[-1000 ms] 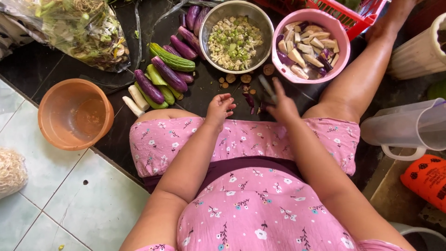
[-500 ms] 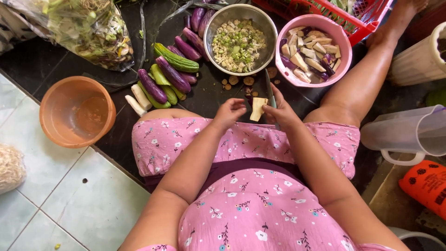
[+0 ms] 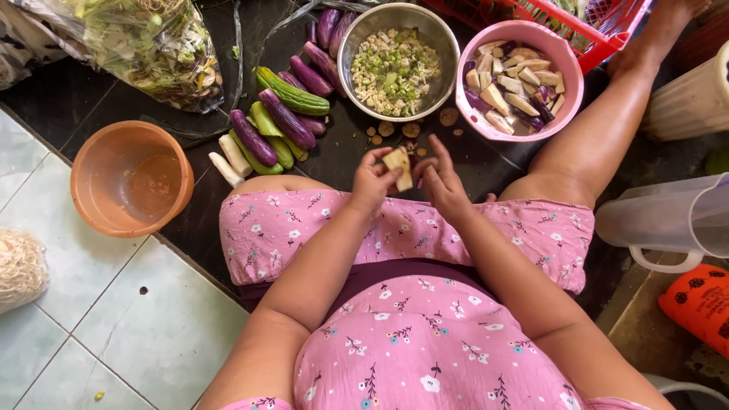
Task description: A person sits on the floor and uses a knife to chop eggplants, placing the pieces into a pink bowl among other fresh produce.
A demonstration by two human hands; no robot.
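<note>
Hands meet above knees, just below round steel bowl (image 3: pixel 399 61) of chopped pale-green bits. Left hand (image 3: pixel 372 182) pinches pale cut eggplant wedge (image 3: pixel 398 168) at lower end, fingers closed round it. Wedge long axis near upright in view, slightly tilted, top end pointing toward steel bowl. Right hand (image 3: pixel 443 182) just beside wedge, fingers loosely spread; whether touching, cannot tell. Pink plastic bowl (image 3: pixel 524 80) of eggplant chunks right of steel bowl; whole purple eggplants (image 3: pixel 285 118) left of it.

Soft, even daylight, faint shadows, sharp focus, slight wide-angle edge stretch
</note>
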